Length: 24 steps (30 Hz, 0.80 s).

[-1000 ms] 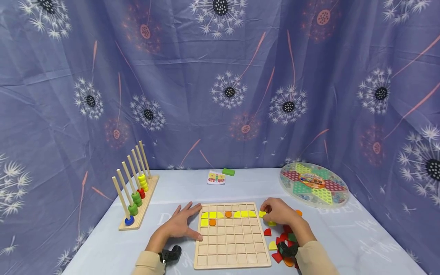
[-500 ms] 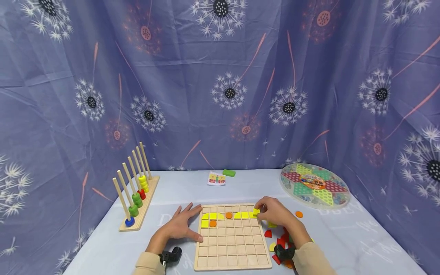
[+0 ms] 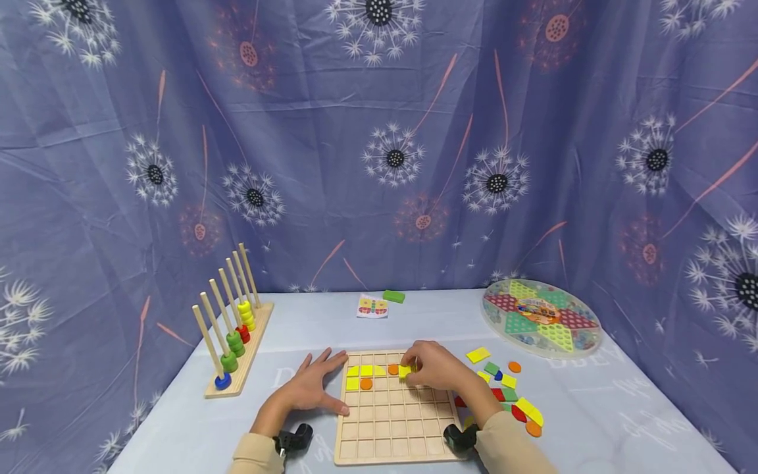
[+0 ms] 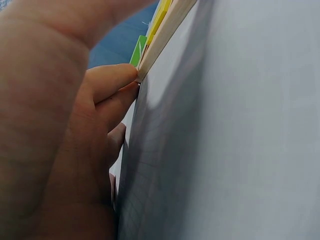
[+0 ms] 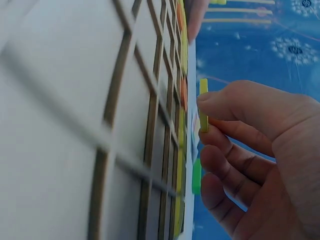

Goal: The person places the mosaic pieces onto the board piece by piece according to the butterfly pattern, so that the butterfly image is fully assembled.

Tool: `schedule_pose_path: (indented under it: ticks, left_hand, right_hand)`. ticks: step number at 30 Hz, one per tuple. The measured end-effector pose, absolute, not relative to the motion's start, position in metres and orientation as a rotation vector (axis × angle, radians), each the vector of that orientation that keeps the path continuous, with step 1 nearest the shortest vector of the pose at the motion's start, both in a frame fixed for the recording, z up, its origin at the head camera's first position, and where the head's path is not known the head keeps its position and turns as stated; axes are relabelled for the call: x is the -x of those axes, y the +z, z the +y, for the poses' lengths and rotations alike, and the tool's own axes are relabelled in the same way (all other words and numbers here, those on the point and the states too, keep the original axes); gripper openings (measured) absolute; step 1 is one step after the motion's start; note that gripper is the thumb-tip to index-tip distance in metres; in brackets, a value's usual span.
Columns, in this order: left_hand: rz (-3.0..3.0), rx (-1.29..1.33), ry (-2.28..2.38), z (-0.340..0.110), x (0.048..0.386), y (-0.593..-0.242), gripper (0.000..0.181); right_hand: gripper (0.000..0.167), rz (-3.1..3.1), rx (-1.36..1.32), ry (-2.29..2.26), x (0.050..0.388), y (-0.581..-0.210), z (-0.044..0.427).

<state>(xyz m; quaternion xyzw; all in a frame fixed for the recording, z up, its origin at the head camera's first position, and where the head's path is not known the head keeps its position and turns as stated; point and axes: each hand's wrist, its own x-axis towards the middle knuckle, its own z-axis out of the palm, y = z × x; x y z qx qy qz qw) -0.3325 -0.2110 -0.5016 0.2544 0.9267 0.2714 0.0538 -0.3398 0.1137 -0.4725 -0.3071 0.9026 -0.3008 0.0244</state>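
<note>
My right hand [image 3: 441,368] pinches a yellow square tile [image 5: 203,105] between thumb and fingers, above the wooden grid board [image 3: 398,431]. In the right wrist view the tile is held apart from the board. On the upper rows lie yellow pieces [image 3: 367,370] and two orange discs, one [image 3: 393,370] close to the held tile and another [image 3: 366,384] one row nearer. In the head view the right hand hides the yellow pieces at the upper right. My left hand [image 3: 310,388] lies spread at the board's left edge, its thumb and a fingertip touching the frame.
Loose red, yellow, green and orange pieces [image 3: 529,411] lie right of the board, partly under the right arm. A peg stand with coloured rings [image 3: 239,375] is at left. A picture card [image 3: 372,307], green block [image 3: 393,296] and round star-patterned game board [image 3: 540,318] lie behind.
My right hand has picked up the yellow tile from the table right of the board and carried it left over the upper rows. The left hand stays in place.
</note>
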Motion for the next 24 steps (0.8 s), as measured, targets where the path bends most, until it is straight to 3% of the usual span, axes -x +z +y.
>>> schedule_pose_path:
  ticks: [10,24]
  left_hand:
    - [2.813,-0.760,0.827,-0.211,0.332,-0.501,0.112]
    - [2.810,-0.769,0.813,-0.210,0.333,-0.501,0.111]
  right_hand:
    - [0.024,2.760,1.058,-0.894,0.343,-0.476,0.083]
    - [0.020,2.780,0.972,-0.836,0.341,-0.481,0.067]
